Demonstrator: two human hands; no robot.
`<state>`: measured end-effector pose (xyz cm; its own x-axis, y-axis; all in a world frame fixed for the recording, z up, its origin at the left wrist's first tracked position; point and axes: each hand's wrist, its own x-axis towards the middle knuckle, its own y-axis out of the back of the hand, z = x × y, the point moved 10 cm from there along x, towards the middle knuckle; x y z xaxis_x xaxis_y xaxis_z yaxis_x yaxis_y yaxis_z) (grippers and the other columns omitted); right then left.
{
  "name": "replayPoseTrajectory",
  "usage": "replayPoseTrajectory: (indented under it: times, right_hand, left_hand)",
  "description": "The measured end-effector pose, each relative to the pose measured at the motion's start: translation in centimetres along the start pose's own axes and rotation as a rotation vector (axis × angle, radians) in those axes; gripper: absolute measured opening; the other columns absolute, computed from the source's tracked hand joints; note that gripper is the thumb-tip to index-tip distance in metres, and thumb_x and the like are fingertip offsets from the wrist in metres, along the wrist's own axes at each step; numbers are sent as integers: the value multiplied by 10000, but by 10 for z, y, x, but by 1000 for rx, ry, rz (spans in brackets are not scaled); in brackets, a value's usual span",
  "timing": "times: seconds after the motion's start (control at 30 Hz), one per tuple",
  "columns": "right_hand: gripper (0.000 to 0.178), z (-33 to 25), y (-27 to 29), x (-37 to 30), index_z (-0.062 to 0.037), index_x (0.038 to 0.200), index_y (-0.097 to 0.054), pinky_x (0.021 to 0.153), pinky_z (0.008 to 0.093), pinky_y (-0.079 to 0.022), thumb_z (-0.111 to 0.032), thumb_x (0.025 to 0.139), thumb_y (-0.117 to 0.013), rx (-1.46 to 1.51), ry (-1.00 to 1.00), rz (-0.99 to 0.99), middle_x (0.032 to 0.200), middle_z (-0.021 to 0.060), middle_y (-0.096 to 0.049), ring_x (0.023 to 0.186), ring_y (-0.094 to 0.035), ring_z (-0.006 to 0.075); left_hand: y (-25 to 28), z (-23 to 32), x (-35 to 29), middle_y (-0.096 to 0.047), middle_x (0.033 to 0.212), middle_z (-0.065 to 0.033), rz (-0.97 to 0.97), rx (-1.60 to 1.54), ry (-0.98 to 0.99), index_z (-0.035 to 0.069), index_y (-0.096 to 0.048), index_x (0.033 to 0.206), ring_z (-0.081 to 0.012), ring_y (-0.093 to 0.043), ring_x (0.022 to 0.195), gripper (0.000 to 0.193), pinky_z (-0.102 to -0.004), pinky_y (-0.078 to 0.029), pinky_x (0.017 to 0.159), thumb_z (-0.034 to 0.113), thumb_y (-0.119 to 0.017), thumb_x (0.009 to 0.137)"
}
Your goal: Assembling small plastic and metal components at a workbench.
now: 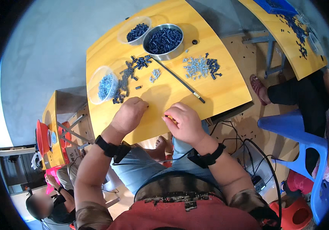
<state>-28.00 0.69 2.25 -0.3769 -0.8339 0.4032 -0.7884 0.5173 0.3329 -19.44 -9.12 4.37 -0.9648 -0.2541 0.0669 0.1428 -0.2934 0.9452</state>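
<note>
Above the near part of the yellow table, my left hand [130,112] is closed in a pinch. A tiny dark speck shows at its fingertips, too small to name. To its right, my right hand [186,122] is closed on a small black cylindrical piece [167,116], held between thumb and fingers. Beyond my left hand lies a loose trail of black cylindrical pieces [125,78], one of them apart from the rest. Small silvery metal parts [155,74] lie in a little heap. A larger silvery pile [196,67] sits farther right, with more black pieces beside it.
A metal bowl [146,49] and a clear tub [120,34] hold black pieces; another clear tub [92,90] holds silvery parts. A thin black rod [179,81] lies across the yellow table [220,90]. Cables [248,147] hang at right; a person sits near a blue stool [283,124].
</note>
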Motion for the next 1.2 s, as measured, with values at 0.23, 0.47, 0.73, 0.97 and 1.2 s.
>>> replayPoseTrajectory:
  times: [0.23,0.47,0.73,0.97,1.2]
  right_hand:
    - [86,-3,3,0,-39,769,-585,602,361,-464,-68,718,-646,1,19,14,754,98,-570,697,-573,286]
    - [77,0,3,2,-30,761,-573,565,363,-458,-47,715,-632,81,-59,15,733,102,-563,651,-569,280]
    - [69,1,3,3,-25,746,-567,532,344,-440,-24,700,-618,130,-82,-4,709,99,-549,602,-551,261]
    - [79,0,4,2,-28,723,-550,547,359,-435,-33,692,-623,87,-53,3,697,96,-539,626,-547,266]
    - [80,-3,4,0,-31,733,-549,575,374,-446,-43,698,-620,41,0,5,715,96,-544,669,-554,286]
  left_hand:
    - [9,-42,-26,-610,836,-29,248,-783,438,-6,-585,970,-92,-582,765,98,-227,-465,697,28,-554,883]
    - [-14,-18,-37,-637,904,-64,228,-1227,489,21,-578,1008,-133,-606,805,133,-267,-486,741,81,-560,891]
    - [-13,3,-40,-634,905,-82,185,-1423,419,2,-594,1023,-145,-609,821,159,-266,-496,738,53,-576,873]
    - [-18,14,-43,-646,924,-107,154,-1604,446,-22,-596,1060,-154,-625,826,199,-266,-515,744,23,-571,867]
    - [-20,17,-42,-629,890,-92,162,-1597,493,-2,-604,1063,-163,-595,789,215,-266,-480,706,48,-593,854]
